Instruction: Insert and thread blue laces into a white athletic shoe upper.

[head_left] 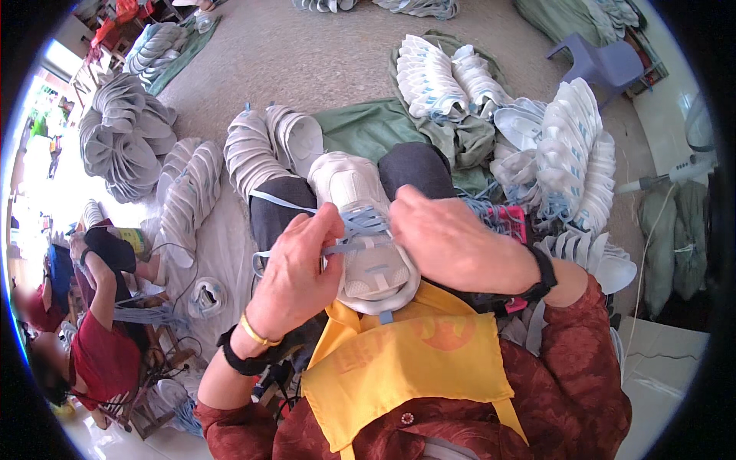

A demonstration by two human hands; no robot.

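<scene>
On my lap lies an off-white shoe upper (349, 180), its toe pointing away from me, with light blue laces crossing its throat. My left hand (303, 257) is at its left side, thumb and forefinger pinched on a light blue shoelace (345, 248). One loose length of lace trails off to the left over my dark trouser leg. Curled over the right edge of the upper is my right hand (448, 241); its fingers are closed, and whatever they grip is hidden. A yellow apron (406, 368) lies beneath the collar end.
Stacked white shoe uppers stand at the left (192, 199), just ahead (253, 153) and at the right (567, 153). A pink basket (512, 222) with blue laces sits by my right knee. Another person in red (103, 356) sits at the left. A purple stool (602, 65) is far right.
</scene>
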